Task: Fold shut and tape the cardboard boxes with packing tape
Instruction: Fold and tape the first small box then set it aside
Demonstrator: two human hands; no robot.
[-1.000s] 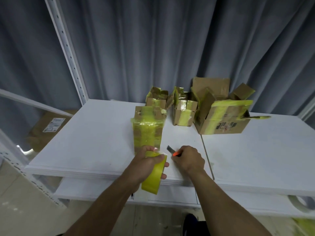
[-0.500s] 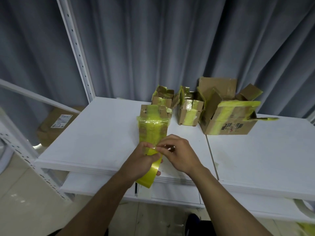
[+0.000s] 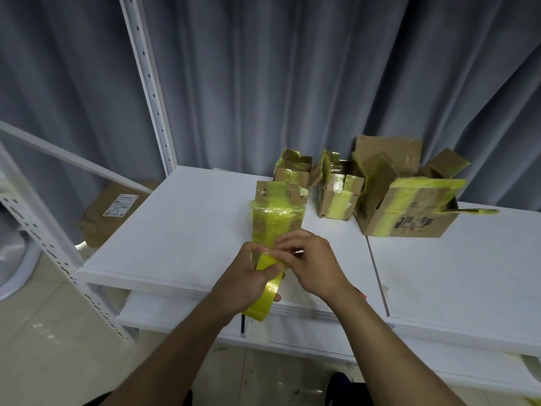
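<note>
Head view: both hands are now together just in front of the tall narrow cardboard box wrapped in yellow tape [image 3: 276,212], which stands on the white table [image 3: 175,230]. A second ago the right hand [image 3: 314,260] lay on the table to the front right of that box, holding an orange-handled cutter with the blade out. It has since crossed to the short strip of tape [image 3: 268,249] running from the box's near face, and its curled fingers pinch there. The left hand [image 3: 246,279] is unchanged, clamped round the yellow roll of packing tape [image 3: 265,297], which is held on edge at the table rim in front of the box. A pale glint shows at the right fingertips and an orange speck [image 3: 364,295] by the right wrist. Whether the cutter is in the hand or on the table, I cannot tell. Judgement: the wrap on this box is laid, and the step in hand is parting the strip from the roll. Three open cardboard boxes with yellow tape remnants [image 3: 336,197] sit behind and to the right of the box, flaps up, not yet shut.
</note>
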